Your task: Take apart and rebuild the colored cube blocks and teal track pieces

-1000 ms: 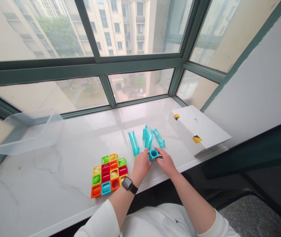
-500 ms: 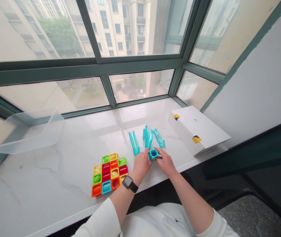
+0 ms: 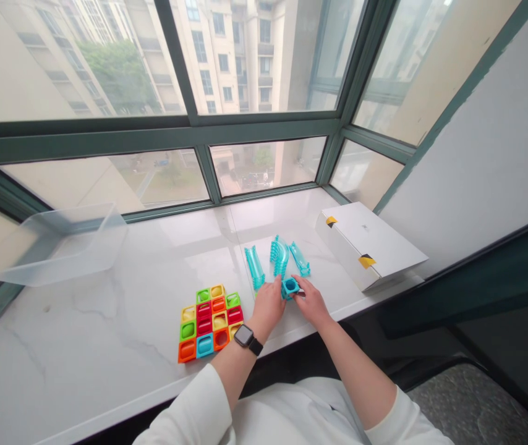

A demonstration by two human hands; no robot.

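Note:
A blue cube block (image 3: 290,287) with a round opening in its top is between my two hands, near the counter's front edge. My left hand (image 3: 268,304), with a black watch on the wrist, closes on the block's left side. From the right, the fingers of my right hand (image 3: 311,301) grip the same block. Just beyond lie clear teal track pieces: a straight one (image 3: 255,267), a curved ribbed one (image 3: 280,253) and another short one (image 3: 300,258). Left of my hands sits a group of coloured cube blocks (image 3: 204,326), partly covered by my left wrist.
A clear plastic bin (image 3: 73,244) stands at the counter's left, by the window. To the right, a white box (image 3: 373,241) with yellow-and-black tape tabs lies near the wall. The white counter (image 3: 120,334) ends in front of my body.
The view has shifted slightly, so the coloured blocks and bin appear a little farther right. Both hands stay on the blue block, with hardly any movement.

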